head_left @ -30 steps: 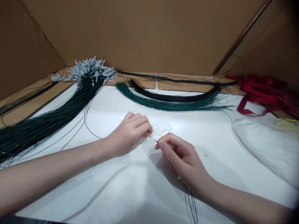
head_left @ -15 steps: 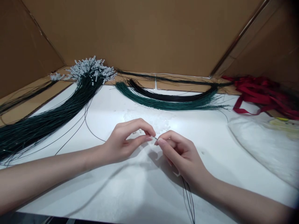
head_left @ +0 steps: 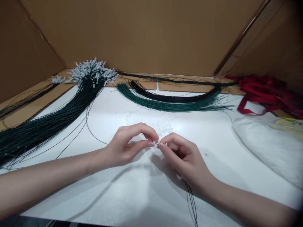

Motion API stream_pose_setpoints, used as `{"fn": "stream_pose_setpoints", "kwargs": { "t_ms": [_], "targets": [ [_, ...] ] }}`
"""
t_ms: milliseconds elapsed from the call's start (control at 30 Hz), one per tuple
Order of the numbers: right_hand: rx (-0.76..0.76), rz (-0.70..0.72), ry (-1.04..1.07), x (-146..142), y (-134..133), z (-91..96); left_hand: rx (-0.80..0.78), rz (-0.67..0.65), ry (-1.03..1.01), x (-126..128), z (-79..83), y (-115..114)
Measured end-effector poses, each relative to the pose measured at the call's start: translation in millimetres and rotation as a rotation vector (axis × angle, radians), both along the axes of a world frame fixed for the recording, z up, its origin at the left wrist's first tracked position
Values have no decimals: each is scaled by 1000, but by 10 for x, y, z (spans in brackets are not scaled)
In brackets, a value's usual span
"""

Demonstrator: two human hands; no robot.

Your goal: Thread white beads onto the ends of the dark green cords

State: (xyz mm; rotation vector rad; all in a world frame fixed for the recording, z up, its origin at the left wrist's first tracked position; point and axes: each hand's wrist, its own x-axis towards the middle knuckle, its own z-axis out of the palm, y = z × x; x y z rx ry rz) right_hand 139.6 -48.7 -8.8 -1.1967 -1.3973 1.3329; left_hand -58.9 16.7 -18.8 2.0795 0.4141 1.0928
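Note:
My left hand [head_left: 129, 143] hovers just above the white table [head_left: 213, 132], thumb and forefinger pinched on a tiny white bead [head_left: 154, 143]. My right hand [head_left: 182, 157] is closed in a pinch on thin dark cords [head_left: 192, 205], whose tip meets the bead between the two hands. The cords trail back under my right wrist toward the table's near edge. A scatter of small white beads [head_left: 156, 121] lies on the table just beyond my fingers.
A thick bundle of dark green cords with white beaded ends [head_left: 92, 71] fans out at the left. A curved green and black cord bundle [head_left: 175, 102] lies at the back. Red ribbons [head_left: 267, 91] and a clear plastic bag [head_left: 272, 145] sit at the right. Cardboard walls [head_left: 142, 34] enclose the table.
My left hand lifted off the bead pile with a bead pinched and came to meet my right hand; the cord tip now touches the bead.

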Motion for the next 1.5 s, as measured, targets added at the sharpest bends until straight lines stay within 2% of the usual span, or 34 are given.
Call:
{"fn": "stream_pose_setpoints", "kwargs": {
  "t_ms": [700, 1500],
  "targets": [
    [28, 14, -46, 2, 18, -4, -16, -16, -1, 5, -9, 2],
    [49, -12, -73, -2, -5, 3, 66, 34, 27, 29, 57, -8]
  ]
}}
